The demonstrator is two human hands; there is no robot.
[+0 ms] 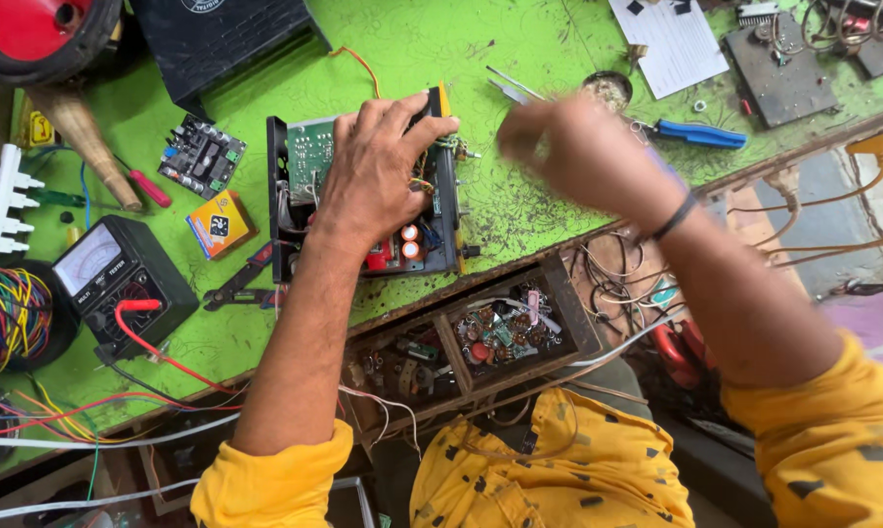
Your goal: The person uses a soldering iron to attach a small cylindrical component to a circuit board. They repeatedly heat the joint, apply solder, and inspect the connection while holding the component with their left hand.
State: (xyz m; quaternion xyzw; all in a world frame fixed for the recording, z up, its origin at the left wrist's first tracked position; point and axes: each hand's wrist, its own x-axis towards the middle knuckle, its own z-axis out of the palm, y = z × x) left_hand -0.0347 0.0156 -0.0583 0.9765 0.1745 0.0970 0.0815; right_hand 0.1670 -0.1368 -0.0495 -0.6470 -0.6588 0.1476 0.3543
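spreading across most of the view is a scratched green worktop [519, 210], and near its middle sits an opened black electronics chassis [363, 191] with a green circuit board and red capacitors inside. the left hand [375, 171] lies flat on top of this chassis, fingers spread wide and draped over the far edge near the yellow corner, pressing on it rather than gripping around it. the right hand [568, 147] hangs just to the right of the chassis, above the worktop; it is blurred, the fingers look curled loosely, and i cannot tell whether it holds anything. a dark band circles its wrist.

below the chassis, at the worktop's near edge, an open wooden drawer [568, 303] holds heaps of small loose components. to the left stands a black analog multimeter [119, 279] with a red lead, and beyond it a bundle of coloured wires [6, 313]. a small black circuit module [203, 154] lies left of the chassis, with a little orange box [220, 223] just below it. blue-handled pliers [700, 134] rest right of the blurred hand, and a red-handled screwdriver [150, 188] lies further left.
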